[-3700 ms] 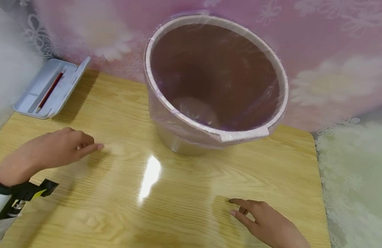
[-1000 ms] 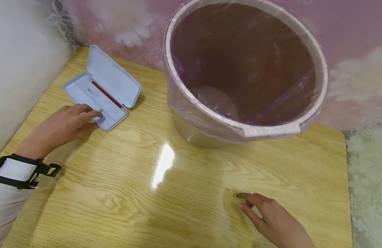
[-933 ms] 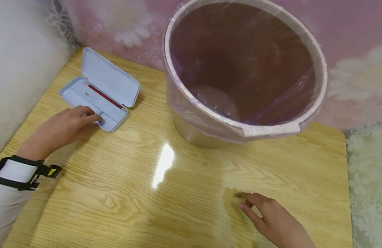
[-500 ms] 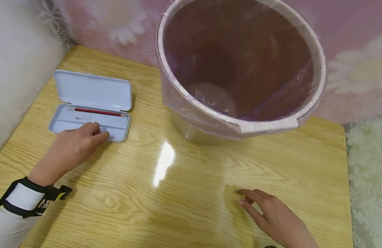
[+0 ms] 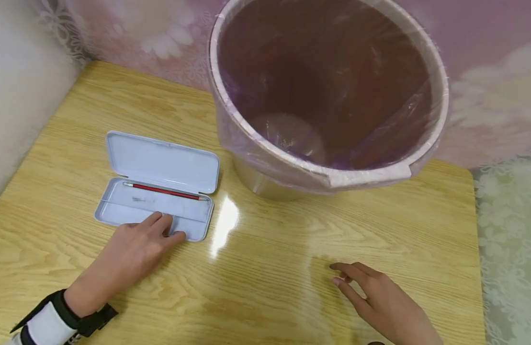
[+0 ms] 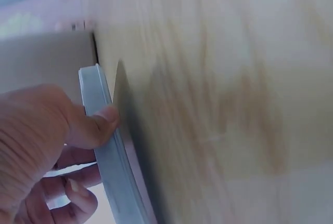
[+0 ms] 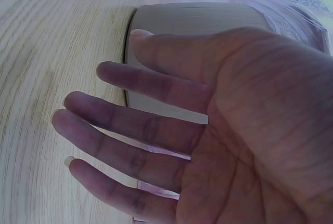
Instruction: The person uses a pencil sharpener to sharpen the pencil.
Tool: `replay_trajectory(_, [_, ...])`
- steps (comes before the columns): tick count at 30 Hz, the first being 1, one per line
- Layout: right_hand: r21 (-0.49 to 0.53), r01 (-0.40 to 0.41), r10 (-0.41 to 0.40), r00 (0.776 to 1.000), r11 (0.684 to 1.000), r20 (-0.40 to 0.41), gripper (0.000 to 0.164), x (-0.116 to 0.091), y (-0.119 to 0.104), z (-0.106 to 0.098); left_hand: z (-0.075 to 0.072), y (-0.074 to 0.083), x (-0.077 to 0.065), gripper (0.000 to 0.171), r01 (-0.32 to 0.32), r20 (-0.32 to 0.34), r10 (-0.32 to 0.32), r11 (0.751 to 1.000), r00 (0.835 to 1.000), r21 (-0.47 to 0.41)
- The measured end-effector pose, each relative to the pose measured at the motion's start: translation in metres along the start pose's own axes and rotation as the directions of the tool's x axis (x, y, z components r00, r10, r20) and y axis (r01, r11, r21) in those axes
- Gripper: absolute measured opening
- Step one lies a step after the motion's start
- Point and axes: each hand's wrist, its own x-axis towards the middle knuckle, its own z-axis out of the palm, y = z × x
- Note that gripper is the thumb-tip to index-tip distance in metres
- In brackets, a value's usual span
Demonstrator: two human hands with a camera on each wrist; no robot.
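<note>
A light-blue pencil case lies with its lid raised on the wooden table, left of the bin. Along the hinge side of its tray rests a red and black pencil. My left hand grips the near wall of the case, thumb outside and fingers over the inside. In the left wrist view the thumb presses the outer side of the case. My right hand hovers low near the table's front right, its fingers loosely spread and holding nothing; the right wrist view shows the bare palm.
A large bin lined with a clear plastic bag stands at the back middle of the table, close to the case's right end. A pink flowered cloth hangs behind. Part of a small dark object shows at the bottom edge.
My left hand has drawn the pencil case from the back left corner toward the front and right, turning it so its long side faces me. My right hand has stayed nearly still.
</note>
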Motion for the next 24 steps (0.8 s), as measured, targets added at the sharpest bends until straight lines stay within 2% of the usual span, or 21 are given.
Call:
replay_trajectory(5, [-0.004,-0.003,0.003,1.000,1.000,-0.022,0.036,-0.001,-0.001,0.001,0.008,0.018,0.003,0.028,-0.042,-0.014,0.041,0.998,0.999,-0.038])
replay_trajectory(11, [-0.007,-0.002,0.002,1.000,1.000,-0.014,0.036,-0.003,0.000,0.005,0.014,0.028,0.005,0.021,-0.076,-0.004,0.076,0.994,0.997,-0.073])
replay_trajectory(14, [-0.003,-0.004,0.004,1.000,1.000,0.005,0.036,-0.004,0.000,0.008,0.015,0.031,0.004,0.025,-0.086,-0.011,0.086,0.993,0.996,-0.075])
replay_trajectory(24, [0.028,0.001,-0.002,0.999,1.000,0.051,0.038,0.000,-0.001,0.014,0.017,0.043,-0.002,0.026,-0.076,0.002,0.077,0.988,0.997,-0.134])
